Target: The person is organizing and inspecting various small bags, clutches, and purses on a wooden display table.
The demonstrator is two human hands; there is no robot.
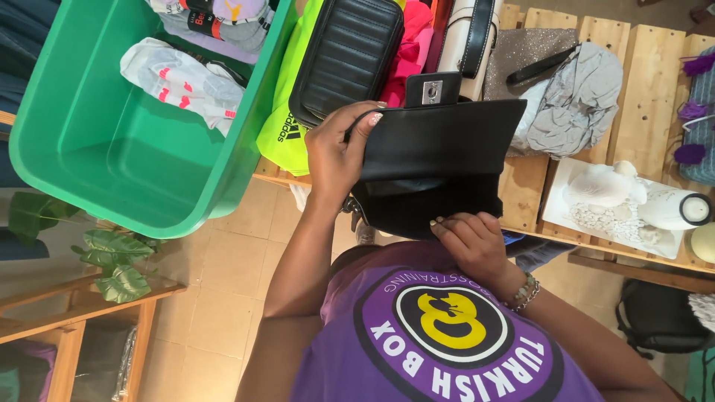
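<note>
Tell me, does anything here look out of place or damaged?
Nothing looks damaged or spilled. The left hand holds up the flap of the black bag, the right hand grips its lower edge. The grey cloth on the wooden table lies crumpled.

Both hands on black handbag

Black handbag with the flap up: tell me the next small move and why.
Probably fold the flap down onto the black handbag. The left hand holds the flap's edge raised, its silver clasp exposed, while the right hand steadies the bag's lower edge.
</note>
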